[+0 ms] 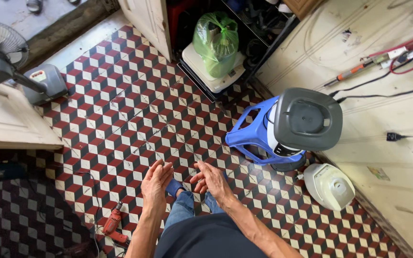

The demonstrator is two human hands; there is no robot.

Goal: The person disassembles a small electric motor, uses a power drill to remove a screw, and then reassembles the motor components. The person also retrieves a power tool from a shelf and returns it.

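Above the patterned tile floor (pixel 130 110), the left hand (pixel 155 184) and right hand (pixel 212 180) hovered with fingers loosely spread, holding nothing, palms turned toward each other. Below left lay a red drill (pixel 113 224). Farther right, a grey-topped appliance (pixel 306 119) rested on a blue stool (pixel 247 136), beside the table (pixel 397 138).

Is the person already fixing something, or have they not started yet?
Nothing looks started. Both hands are bare and open: the left hand and right hand hover above the tiled floor, palms facing each other, holding nothing. The grey appliance stands closed on the blue stool, the orange drill lies untouched on the floor, and the tools on the workbench sit unused.
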